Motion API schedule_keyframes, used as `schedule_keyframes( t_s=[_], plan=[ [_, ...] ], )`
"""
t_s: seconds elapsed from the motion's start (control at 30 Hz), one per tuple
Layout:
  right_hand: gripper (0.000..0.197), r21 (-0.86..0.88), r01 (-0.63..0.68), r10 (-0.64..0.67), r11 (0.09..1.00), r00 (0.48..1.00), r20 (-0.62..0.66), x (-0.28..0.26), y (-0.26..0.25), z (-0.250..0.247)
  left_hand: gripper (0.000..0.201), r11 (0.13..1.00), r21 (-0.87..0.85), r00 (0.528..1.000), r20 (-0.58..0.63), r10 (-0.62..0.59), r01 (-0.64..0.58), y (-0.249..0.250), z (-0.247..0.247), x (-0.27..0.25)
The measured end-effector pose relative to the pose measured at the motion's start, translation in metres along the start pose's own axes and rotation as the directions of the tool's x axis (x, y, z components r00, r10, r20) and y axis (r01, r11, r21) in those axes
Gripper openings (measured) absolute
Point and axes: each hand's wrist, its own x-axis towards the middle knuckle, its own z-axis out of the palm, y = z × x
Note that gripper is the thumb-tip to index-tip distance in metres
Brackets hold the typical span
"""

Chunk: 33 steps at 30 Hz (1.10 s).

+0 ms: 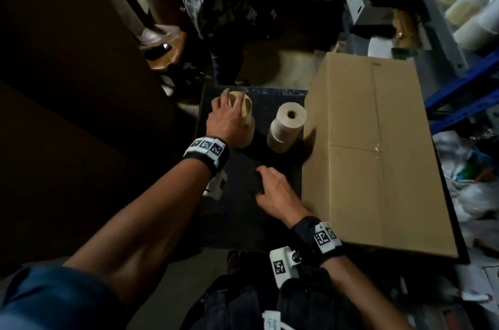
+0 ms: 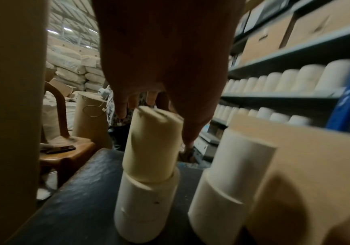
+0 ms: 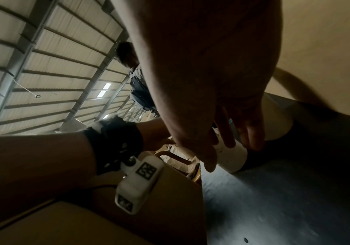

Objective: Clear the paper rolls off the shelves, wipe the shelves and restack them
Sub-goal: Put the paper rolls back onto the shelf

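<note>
Cream paper roll [image 1: 244, 110] is in my left hand [image 1: 226, 119], fingers [image 2: 190, 129] curled over its top end, and it's sitting upright on another roll [image 2: 147, 207] on the dark table top [image 1: 243, 210]. Just beside it there's a second two-high stack [image 1: 286, 128], right up against the big cardboard box [image 1: 378, 162] that shares the table. My right hand [image 1: 276, 192] is low over the table near the box, fingers [image 3: 251, 132] loose and spread, holding nothing. Off to my right, the shelves [image 2: 285, 96] have rows of rolls [image 2: 308, 79] standing on them. Wooden chair [image 2: 69, 154] on the far left has a phone [image 2: 61, 149] on it.
</note>
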Motion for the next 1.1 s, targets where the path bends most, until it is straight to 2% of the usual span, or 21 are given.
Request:
schedule_keyframes(
  t_s=[0.1, 0.17, 0.27, 0.4, 0.47, 0.53, 0.63, 0.7, 0.77, 0.93, 1.1],
  plan=[
    [0.059, -0.002, -0.018, 0.018, 1.0, 0.999, 0.039, 0.028, -0.006, 0.0, 0.089, 1.0, -0.006, 0.995, 0.095, 0.015, -0.015, -0.005, 0.006, 0.021],
    [0.055, 0.005, -0.027, 0.027, 1.0, 0.998, 0.056, 0.046, -0.009, 0.0, 0.091, 0.999, -0.027, 0.993, 0.115, 0.024, -0.021, -0.008, 0.008, 0.028],
    [0.056, -0.022, -0.065, 0.067, 0.998, 0.995, 0.075, 0.071, -0.015, -0.001, 0.078, 0.999, -0.04, 0.992, 0.122, 0.023, -0.018, -0.01, 0.0, 0.028],
    [0.067, -0.036, -0.1, 0.099, 0.994, 0.994, -0.038, 0.107, -0.026, -0.012, 0.082, 0.994, -0.106, 0.997, 0.08, -0.014, 0.023, -0.025, -0.005, 0.004],
    [0.076, -0.071, -0.076, 0.067, 0.995, 0.991, -0.117, 0.127, -0.029, -0.015, 0.086, 0.99, -0.123, 0.995, 0.079, -0.055, 0.065, -0.035, -0.001, -0.016],
    [0.086, -0.127, -0.045, 0.026, 0.991, 0.989, -0.145, 0.149, -0.032, -0.017, 0.084, 0.987, -0.118, 0.991, 0.093, -0.1, 0.111, -0.047, 0.004, -0.036],
    [0.109, -0.285, 0.005, -0.013, 0.959, 1.0, -0.024, 0.184, -0.029, -0.014, 0.084, 0.979, -0.087, 0.975, 0.144, -0.171, 0.184, -0.067, 0.016, -0.063],
    [0.122, -0.316, 0.06, -0.033, 0.947, 0.995, 0.09, 0.204, -0.025, -0.012, 0.087, 0.973, -0.054, 0.959, 0.19, -0.212, 0.226, -0.078, 0.025, -0.078],
    [0.127, -0.314, 0.093, -0.052, 0.945, 0.99, 0.135, 0.217, -0.022, -0.009, 0.09, 0.969, -0.035, 0.947, 0.221, -0.232, 0.246, -0.087, 0.032, -0.091],
    [0.121, -0.351, 0.055, -0.029, 0.935, 0.996, 0.08, 0.218, -0.026, -0.009, 0.093, 0.965, -0.035, 0.932, 0.273, -0.24, 0.259, -0.097, 0.04, -0.121],
    [0.116, -0.393, -0.001, 0.027, 0.919, 0.998, 0.062, 0.171, -0.028, 0.01, 0.092, 0.973, -0.046, 0.94, 0.27, -0.208, 0.228, -0.093, 0.037, -0.144]
  ],
)
